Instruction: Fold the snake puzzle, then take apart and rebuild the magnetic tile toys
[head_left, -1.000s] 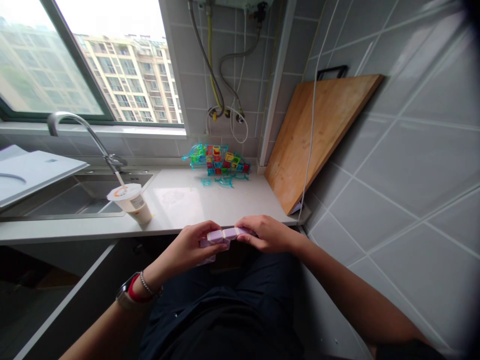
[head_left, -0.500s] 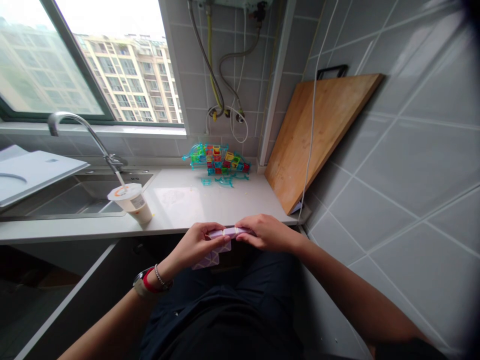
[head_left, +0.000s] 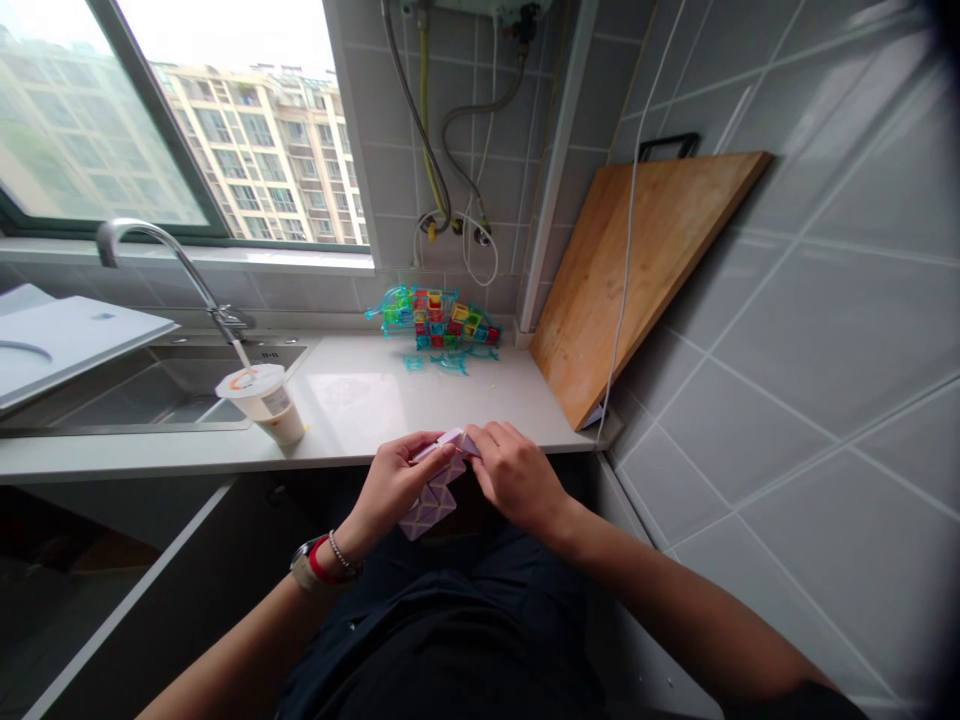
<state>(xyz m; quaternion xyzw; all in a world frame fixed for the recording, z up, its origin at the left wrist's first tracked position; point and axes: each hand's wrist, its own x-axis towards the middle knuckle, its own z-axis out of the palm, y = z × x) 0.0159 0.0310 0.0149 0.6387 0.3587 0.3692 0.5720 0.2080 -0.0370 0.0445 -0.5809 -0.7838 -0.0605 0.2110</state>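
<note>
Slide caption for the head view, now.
Left hand and right hand hold a lilac snake puzzle before a white countertop.

A lilac chain of triangular, plastic-looking wedges with pale edges (head_left: pixel 430 507) is held up, bent in zigzags: its upper end in the right hand (head_left: pixel 519 482), its wider folded part below the thumb of the left hand (head_left: pixel 397 484).

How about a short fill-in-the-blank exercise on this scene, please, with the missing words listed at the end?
1. The left hand and the right hand both grip a segmented toy whose colour is light ____.
2. The red wristband is worn on the person's ____ side.
3. A ____ sticks out of the top of the cup.
4. The wooden board leans against the tiled ____.

Missing words: purple; left; straw; wall.
</note>
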